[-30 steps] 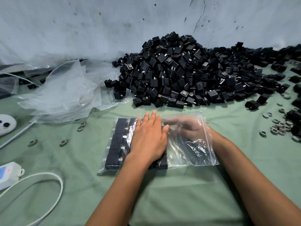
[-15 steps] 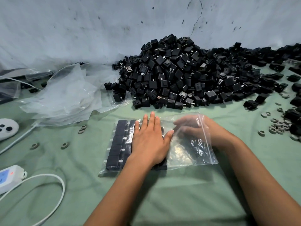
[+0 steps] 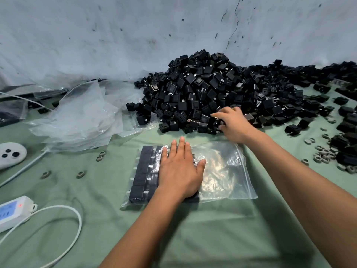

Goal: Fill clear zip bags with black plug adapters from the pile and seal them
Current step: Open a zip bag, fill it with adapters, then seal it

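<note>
A clear zip bag [image 3: 228,171] lies flat on the green cloth, its zip edge to the right. Rows of black plug adapters [image 3: 144,171] fill its left half, while the right half holds none. My left hand [image 3: 179,169] presses flat on the packed adapters, fingers straight. My right hand [image 3: 232,123] is outside the bag, at the front edge of the big pile of black adapters [image 3: 208,89]. Its index finger stretches left over the pile and the other fingers curl down among the adapters. Whether it holds one is hidden.
Crumpled clear bags [image 3: 81,117] lie at the left. A white power strip [image 3: 13,211] with its cable [image 3: 63,246] and a white device [image 3: 11,154] sit at the far left. Small grey rings [image 3: 324,155] and loose adapters lie at the right. A grey wall stands behind the pile.
My right hand has come out of the bag's open side and moved up to the front of the pile. The left hand stays pressed on the packed adapters.
</note>
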Available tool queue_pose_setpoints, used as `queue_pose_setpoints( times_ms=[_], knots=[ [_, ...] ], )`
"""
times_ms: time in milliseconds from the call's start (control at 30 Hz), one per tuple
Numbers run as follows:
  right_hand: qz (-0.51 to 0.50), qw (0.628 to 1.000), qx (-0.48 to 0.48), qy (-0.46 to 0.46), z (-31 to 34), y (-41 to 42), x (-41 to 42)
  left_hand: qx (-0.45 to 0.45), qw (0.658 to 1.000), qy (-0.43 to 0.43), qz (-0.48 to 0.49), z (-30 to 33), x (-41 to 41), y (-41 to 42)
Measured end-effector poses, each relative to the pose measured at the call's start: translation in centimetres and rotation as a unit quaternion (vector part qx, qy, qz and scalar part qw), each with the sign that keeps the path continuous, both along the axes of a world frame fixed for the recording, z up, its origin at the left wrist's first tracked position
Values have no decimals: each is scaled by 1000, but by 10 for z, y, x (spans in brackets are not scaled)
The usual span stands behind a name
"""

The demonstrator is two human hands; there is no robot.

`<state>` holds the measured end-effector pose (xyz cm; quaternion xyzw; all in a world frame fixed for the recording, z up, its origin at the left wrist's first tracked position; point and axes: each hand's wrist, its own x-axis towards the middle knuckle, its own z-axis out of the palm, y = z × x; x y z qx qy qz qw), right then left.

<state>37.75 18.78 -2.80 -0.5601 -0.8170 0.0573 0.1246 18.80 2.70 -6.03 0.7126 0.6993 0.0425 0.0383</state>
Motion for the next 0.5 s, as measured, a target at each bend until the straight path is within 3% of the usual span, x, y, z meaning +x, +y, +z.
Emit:
queue_pose_setpoints(
  times_ms=[100,300,400,500],
  knots=[
    [-7,999,29,-45,-11,12,-9,5,1000,2,0,-1,0,1],
    [-11,997,67,-28,-9,3,-1,9,1000,-5,0,-1,-1,0],
    [-63,990,108,68,-5,-16,14,13,1000,-5,-1,-1,-1,0],
    [-137,971,70,182,0,-45,36,14,1000,-5,-2,-2,-1,0]
  ],
)
